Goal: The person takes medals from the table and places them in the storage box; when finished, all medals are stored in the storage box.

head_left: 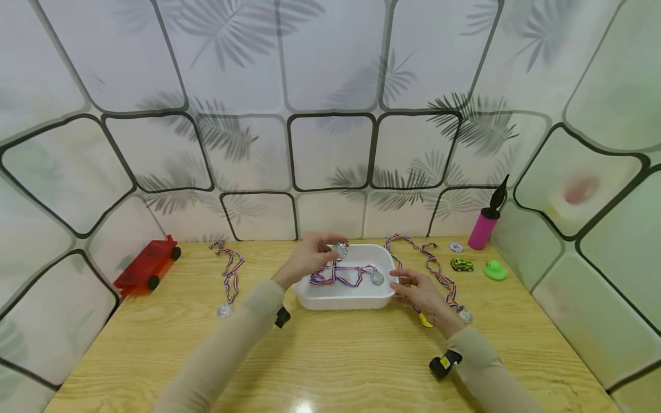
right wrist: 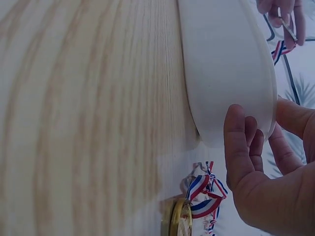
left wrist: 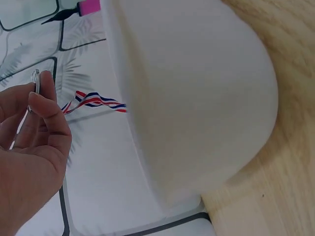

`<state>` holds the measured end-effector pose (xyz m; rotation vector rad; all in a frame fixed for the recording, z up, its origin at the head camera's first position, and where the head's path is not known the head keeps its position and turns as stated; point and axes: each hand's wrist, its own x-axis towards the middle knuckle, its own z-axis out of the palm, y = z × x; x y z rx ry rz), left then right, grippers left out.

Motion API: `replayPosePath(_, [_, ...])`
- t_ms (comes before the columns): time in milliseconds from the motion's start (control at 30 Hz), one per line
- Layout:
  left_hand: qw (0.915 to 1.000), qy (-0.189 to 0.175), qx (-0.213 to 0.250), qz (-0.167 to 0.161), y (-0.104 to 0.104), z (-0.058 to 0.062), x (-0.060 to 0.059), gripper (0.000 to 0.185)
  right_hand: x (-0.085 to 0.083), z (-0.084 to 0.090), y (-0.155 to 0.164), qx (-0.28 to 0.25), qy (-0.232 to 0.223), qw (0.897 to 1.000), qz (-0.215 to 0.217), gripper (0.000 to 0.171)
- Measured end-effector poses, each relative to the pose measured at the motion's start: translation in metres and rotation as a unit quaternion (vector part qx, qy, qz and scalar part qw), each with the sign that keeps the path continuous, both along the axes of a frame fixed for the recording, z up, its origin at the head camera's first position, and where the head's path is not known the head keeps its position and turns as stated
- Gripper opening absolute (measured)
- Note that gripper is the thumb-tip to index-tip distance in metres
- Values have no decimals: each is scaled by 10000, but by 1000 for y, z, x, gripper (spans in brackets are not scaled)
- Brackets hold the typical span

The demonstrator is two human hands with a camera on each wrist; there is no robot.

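My left hand pinches a silver medal between thumb and fingers, above the left part of a white plastic tub. From the medal a red, white and blue ribbon runs down over the tub's rim. Inside the tub lies another silver medal, its striped ribbon looped across the bottom. At the tub's right end, my right hand holds the rim, with fingers against the outer wall in the right wrist view.
Right of the tub lie ribboned medals, one gold and one silver. Another silver medal lies left, near a red toy car. Far right are a small toy car, green duck, round badge and pink pump.
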<state>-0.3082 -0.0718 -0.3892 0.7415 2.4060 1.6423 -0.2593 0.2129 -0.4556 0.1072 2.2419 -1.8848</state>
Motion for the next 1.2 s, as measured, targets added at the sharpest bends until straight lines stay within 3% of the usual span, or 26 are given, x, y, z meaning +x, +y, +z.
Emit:
replayPosePath(267, [9996,113,-231,136,15,-18,-3,36,1,-1,0,7,0,10000,27,44])
replayPosePath(500, [9981,-188,-229,538,29,-30,-3,37,1,1,0,73,8,10000,-3,43])
replayPosePath(933, [9929,-549,366,986,55,-46,-12,35,-1,-1,0,76,54,10000,24,44])
replayPosePath(1200, [9875,-939,82,1265,68,-57,-17,34,-1,-1,1,53,29,10000,13,44])
